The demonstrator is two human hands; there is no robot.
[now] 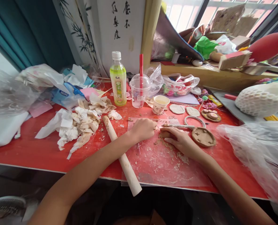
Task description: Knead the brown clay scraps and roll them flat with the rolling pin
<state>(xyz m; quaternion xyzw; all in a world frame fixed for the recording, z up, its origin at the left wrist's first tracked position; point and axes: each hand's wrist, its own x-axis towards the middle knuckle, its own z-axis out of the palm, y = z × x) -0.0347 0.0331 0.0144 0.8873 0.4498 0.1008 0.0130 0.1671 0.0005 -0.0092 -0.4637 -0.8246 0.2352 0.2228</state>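
My left hand (144, 129) is closed in a fist over the clear plastic sheet (153, 168); whatever its fingers hold is hidden. Just to the right, my right hand (180, 140) rests low on the sheet, its fingers and thumb around a brown piece of clay (163, 134), mostly covered. A thin pale stick-like tool (183, 126) lies just beyond the right fingers. Beside that hand sits a round, shallow clay dish (203, 137) with small marks inside, and a pale ring (195, 120) lies behind it. Under my left forearm, a rolling pin (129, 172) lies diagonally, overhanging the front edge.
Crumpled tissues (79, 126) lie at left. Behind my hands stand a tea bottle (118, 81), a plastic cup with a red straw (137, 93) and a paper cup (161, 106). Flat clay discs (177, 109) lie beyond the right hand. Plastic bags (249, 147) cover the right side.
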